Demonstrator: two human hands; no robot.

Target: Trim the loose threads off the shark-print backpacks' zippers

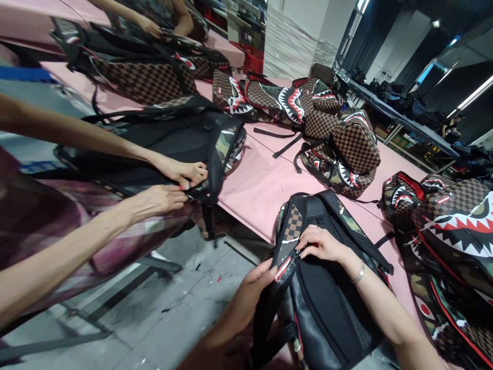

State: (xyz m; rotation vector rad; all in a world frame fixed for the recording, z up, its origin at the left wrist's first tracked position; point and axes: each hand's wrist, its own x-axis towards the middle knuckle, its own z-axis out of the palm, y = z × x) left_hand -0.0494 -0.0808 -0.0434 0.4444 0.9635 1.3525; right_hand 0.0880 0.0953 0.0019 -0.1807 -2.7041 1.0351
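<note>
A black backpack (327,303) with checkered and camouflage panels lies on the table edge, its padded back and straps facing up. My left hand (257,280) grips its side beside a red-and-white label, thumb on top. My right hand (321,244), with a bracelet at the wrist, pinches at the side seam close to the label. Whatever small part sits between those fingertips is too small to make out; it may be the zipper or the fabric edge.
A co-worker's hands (173,187) work on another black backpack (154,144) to my left. Several checkered shark-mouth backpacks (354,139) lie on the pink table (250,190), with more at the right (458,221). Another person's hand (150,25) is at the far side. A wrapped pillar (290,38) stands behind.
</note>
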